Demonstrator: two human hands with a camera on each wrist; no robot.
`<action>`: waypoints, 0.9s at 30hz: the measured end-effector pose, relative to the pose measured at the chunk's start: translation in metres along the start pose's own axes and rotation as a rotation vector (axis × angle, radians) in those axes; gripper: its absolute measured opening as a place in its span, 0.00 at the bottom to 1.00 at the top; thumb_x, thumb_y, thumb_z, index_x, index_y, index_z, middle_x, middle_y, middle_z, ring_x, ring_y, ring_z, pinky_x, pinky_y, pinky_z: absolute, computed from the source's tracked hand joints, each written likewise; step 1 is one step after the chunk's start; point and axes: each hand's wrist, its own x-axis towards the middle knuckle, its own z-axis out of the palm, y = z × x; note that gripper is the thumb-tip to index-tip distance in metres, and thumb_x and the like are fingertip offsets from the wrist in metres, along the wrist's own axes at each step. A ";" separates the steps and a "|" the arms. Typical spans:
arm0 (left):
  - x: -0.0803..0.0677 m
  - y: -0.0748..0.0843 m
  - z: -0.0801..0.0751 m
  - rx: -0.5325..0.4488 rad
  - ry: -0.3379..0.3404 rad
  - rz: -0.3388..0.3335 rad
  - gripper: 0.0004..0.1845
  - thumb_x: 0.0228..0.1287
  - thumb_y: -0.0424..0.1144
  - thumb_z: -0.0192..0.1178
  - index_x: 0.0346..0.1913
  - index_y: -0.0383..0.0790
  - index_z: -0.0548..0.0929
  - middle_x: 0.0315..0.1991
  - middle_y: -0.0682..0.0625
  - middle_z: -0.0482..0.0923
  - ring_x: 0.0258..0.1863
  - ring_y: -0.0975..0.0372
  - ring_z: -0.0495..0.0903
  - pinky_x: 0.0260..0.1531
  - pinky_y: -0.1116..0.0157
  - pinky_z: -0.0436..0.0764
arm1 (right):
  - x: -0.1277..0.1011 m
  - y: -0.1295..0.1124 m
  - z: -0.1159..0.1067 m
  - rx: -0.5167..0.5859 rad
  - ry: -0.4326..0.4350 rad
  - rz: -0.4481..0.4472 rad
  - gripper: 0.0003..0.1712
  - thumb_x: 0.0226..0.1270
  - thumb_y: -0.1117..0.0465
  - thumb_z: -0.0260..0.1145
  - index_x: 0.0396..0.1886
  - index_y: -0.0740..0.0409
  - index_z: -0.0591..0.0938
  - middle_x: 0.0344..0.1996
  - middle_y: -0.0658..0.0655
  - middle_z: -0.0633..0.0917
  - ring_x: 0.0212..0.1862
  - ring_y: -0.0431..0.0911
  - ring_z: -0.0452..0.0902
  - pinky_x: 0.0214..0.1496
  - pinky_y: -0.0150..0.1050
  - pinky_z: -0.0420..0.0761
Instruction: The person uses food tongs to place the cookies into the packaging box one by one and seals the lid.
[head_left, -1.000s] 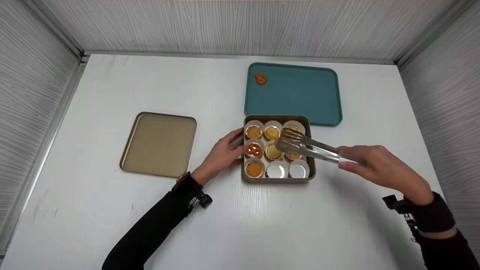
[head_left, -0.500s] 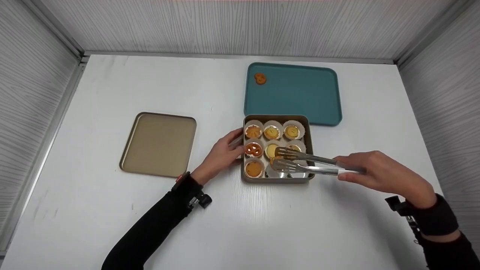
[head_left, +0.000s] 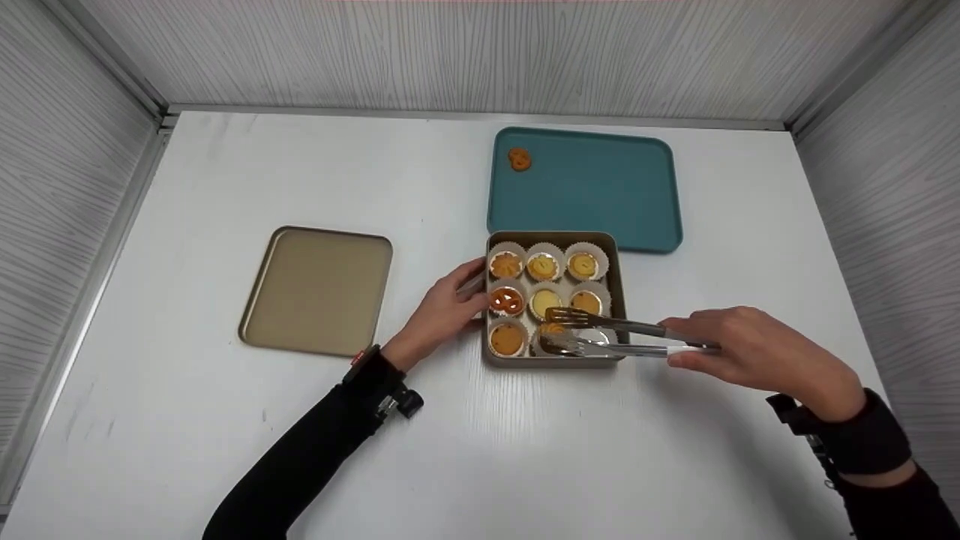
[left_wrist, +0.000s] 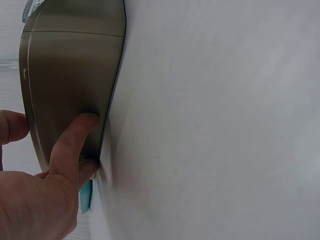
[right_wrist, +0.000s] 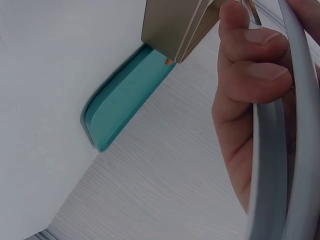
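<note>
Cookie pinched between the tongs' forked tips, low over the front-middle cup of the tin, mostly hidden by the metal; touching the paper cup or just above it, impossible to say. Right hand curled round the tong arms at the tin's right front corner, squeezing them close. From the right wrist view, only the fingers and the grey tong arms up close, tips cut off at the top edge, cookie out of sight.

Left hand against the tin's left wall, fingers relaxed and fairly straight, pressing rather than gripping. From the left wrist, thumb flat on the gold wall, other fingers barely in frame at the left edge.

Inside the tin, nine paper cups in three rows: back row and middle row all filled, front-left filled too. Front-right cup largely covered by the tongs, only a silvery glint showing, contents unclear.

Behind the tin, teal tray with one small orange cookie near its far left corner; tray's near edge hidden behind the tin. Gold lid lying flat, well apart to the left on the white table.
</note>
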 end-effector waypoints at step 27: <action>0.000 -0.001 0.000 -0.020 -0.003 0.005 0.35 0.75 0.30 0.55 0.81 0.37 0.58 0.80 0.42 0.58 0.72 0.50 0.70 0.55 0.55 0.84 | 0.008 -0.005 0.001 -0.104 0.052 -0.014 0.23 0.65 0.52 0.77 0.58 0.53 0.88 0.29 0.39 0.80 0.26 0.30 0.69 0.29 0.32 0.76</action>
